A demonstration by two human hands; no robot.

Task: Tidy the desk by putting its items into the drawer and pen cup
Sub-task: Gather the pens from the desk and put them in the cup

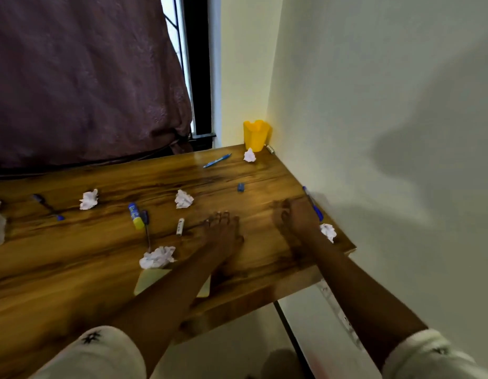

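So the left hand point(223, 231) is lying flat on the wooden desk point(73, 269), fingers straight and spread, not holding anything. The right hand point(297, 220) is resting on the desk too, but it's coming out blurry, so I can't tell if its fingers are curling or gripping anything. A blue pen point(313, 205) is lying just beside the right hand on its outer side, along the wall. A paper ball point(328, 232) is sitting right by the right wrist. A small white tube point(180, 227) is lying just left of the left hand's fingertips, with a dark pen point(146, 228) and a glue stick point(136, 219) lying a bit further left. The yellow pen cup point(256, 135) is standing well beyond both hands, in the far corner.
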